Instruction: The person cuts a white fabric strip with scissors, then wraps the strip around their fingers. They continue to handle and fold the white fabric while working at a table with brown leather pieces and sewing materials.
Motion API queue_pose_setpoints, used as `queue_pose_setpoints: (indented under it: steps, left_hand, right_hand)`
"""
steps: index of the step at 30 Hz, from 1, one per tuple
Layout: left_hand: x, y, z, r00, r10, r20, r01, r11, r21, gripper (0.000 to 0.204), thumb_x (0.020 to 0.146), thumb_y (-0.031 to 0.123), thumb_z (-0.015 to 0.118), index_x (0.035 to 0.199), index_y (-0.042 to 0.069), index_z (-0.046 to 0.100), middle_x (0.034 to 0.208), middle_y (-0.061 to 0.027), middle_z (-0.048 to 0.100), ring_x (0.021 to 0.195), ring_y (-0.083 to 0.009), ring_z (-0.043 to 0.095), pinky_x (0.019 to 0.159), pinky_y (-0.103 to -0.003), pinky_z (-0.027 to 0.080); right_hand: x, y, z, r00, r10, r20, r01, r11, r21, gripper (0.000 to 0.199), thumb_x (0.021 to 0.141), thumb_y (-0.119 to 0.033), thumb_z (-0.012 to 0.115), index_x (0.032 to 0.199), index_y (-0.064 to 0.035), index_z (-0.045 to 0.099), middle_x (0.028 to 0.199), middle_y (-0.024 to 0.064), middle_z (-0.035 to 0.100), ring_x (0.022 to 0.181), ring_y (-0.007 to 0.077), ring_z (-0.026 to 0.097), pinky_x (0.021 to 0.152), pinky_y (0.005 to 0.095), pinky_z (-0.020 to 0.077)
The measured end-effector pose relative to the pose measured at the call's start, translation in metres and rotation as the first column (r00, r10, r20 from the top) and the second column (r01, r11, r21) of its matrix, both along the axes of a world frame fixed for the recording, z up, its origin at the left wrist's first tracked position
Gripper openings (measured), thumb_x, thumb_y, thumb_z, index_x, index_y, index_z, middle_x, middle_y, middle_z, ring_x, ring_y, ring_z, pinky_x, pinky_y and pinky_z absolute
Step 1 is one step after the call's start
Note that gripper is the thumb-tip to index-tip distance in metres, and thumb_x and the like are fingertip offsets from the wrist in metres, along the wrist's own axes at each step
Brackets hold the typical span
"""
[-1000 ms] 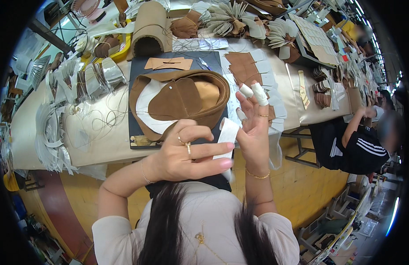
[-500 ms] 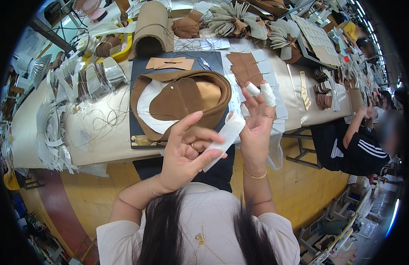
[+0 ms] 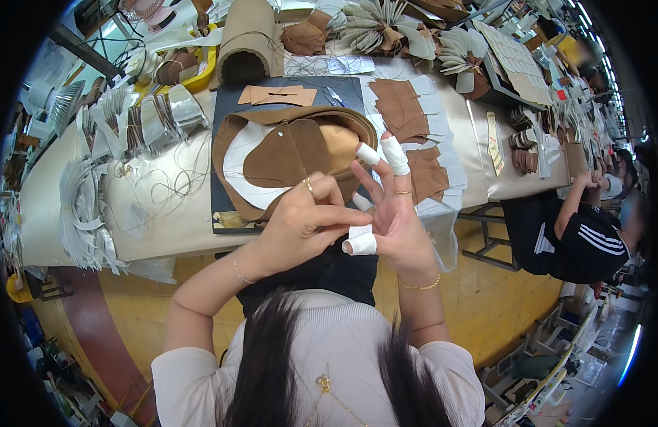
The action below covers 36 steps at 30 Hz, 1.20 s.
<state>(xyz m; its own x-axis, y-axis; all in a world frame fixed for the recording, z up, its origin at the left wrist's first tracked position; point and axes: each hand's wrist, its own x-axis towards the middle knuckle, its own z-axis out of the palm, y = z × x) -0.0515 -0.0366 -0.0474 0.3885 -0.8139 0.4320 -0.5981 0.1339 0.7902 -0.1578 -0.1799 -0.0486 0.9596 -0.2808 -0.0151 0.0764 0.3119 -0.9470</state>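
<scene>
Left hand (image 3: 300, 220) pinching white tape strip (image 3: 360, 240) against thumb of right hand (image 3: 393, 213). Right hand raised, palm facing in, fingers spreading, two fingertips (image 3: 394, 153) already wearing tape. Beyond hands: dark cutting mat (image 3: 226, 206) lying on table (image 3: 165, 206), carrying brown leather pieces (image 3: 290, 153).

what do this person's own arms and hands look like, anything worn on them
Both forearms are bare below short, pale ribbed sleeves. The left hand has a thin gold ring on one finger and a fine bracelet at the wrist. The right hand wears a gold chain bracelet, a slim ring, and white tape wraps around two fingertips and the thumb.
</scene>
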Motion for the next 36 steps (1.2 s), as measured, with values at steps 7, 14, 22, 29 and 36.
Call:
queue_pose_setpoints:
  steps: [7,14,22,29,36]
  left_hand:
    - [0.006,-0.003,0.02,0.945,-0.099,-0.311,0.136,0.986,0.099,0.03,0.075,-0.004,0.064,0.1,0.009,0.072,0.071,-0.0096,0.065,0.06,-0.0168,0.061,0.064,-0.027,0.05]
    - [0.025,0.003,0.035,0.762,-0.261,-0.592,0.284,0.957,-0.057,0.029,0.085,-0.003,0.054,0.111,-0.001,0.068,0.107,-0.0159,0.068,0.087,-0.0147,0.064,0.074,-0.026,0.05]
    - [0.004,0.004,0.02,0.916,-0.026,0.399,0.084,0.988,-0.129,0.029,0.073,0.001,0.069,0.099,0.015,0.071,0.107,0.0036,0.068,0.085,-0.0184,0.059,0.085,-0.034,0.036]
    - [-0.02,0.016,-0.011,0.535,-0.118,-0.837,-0.143,0.963,-0.227,0.052,0.088,0.021,0.064,0.131,0.004,0.04,0.111,-0.0097,0.05,0.083,-0.0135,0.053,0.073,-0.026,0.044]
    - [-0.015,0.004,-0.015,0.686,-0.003,-0.728,-0.098,0.99,-0.097,0.032,0.07,0.012,0.084,0.094,0.005,0.065,0.101,-0.0005,0.053,0.078,-0.009,0.052,0.069,-0.022,0.043]
  right_hand:
    - [0.0,-0.008,0.005,0.999,0.013,0.034,-0.007,0.988,-0.157,0.126,0.057,-0.013,0.089,0.151,-0.0146,0.006,0.15,0.0115,0.022,0.14,0.0292,0.023,0.11,0.0416,0.0295]
    - [-0.001,-0.001,-0.001,0.996,-0.052,-0.073,0.042,0.992,-0.123,0.118,0.062,-0.014,0.087,0.151,-0.0097,0.008,0.152,0.0132,0.019,0.14,0.0285,0.023,0.112,0.0416,0.0259]
    - [0.006,-0.01,-0.006,0.977,-0.212,0.008,0.209,0.956,-0.207,0.109,0.064,-0.018,0.086,0.147,-0.0039,0.018,0.151,0.0122,0.022,0.138,0.0258,0.028,0.115,0.0398,0.0231]
    - [0.013,-0.015,-0.002,0.875,-0.348,0.336,0.472,0.459,-0.753,0.108,0.062,-0.011,0.085,0.146,-0.0015,0.017,0.151,0.0163,0.023,0.14,0.0281,0.023,0.117,0.0418,0.0139]
    - [0.02,-0.002,0.008,0.913,-0.272,0.305,0.405,0.705,-0.582,0.104,0.065,-0.014,0.085,0.147,-0.0063,0.02,0.144,0.0148,0.028,0.136,0.0304,0.029,0.113,0.0437,0.0254]
